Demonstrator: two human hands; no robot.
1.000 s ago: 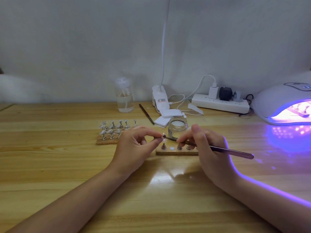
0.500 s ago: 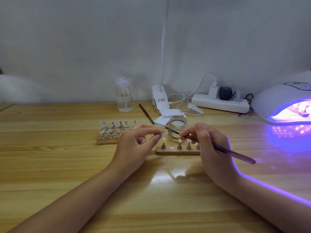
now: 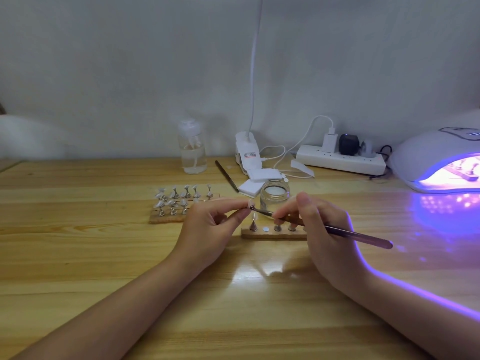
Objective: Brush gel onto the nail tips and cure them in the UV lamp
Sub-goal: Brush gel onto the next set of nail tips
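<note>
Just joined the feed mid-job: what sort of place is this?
Probably a home nail-art desk: a lit UV lamp at right, wooden stands of nail tips, and a gel brush in the right hand, against a plain wall.

L hand (image 3: 207, 224) pinching w/ thumb+index; R hand (image 3: 322, 229) gripping pen-style, forearms converging.

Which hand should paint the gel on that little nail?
The right hand. It already grips the brush, bristles at the nail tip that the left hand pinches.
</note>
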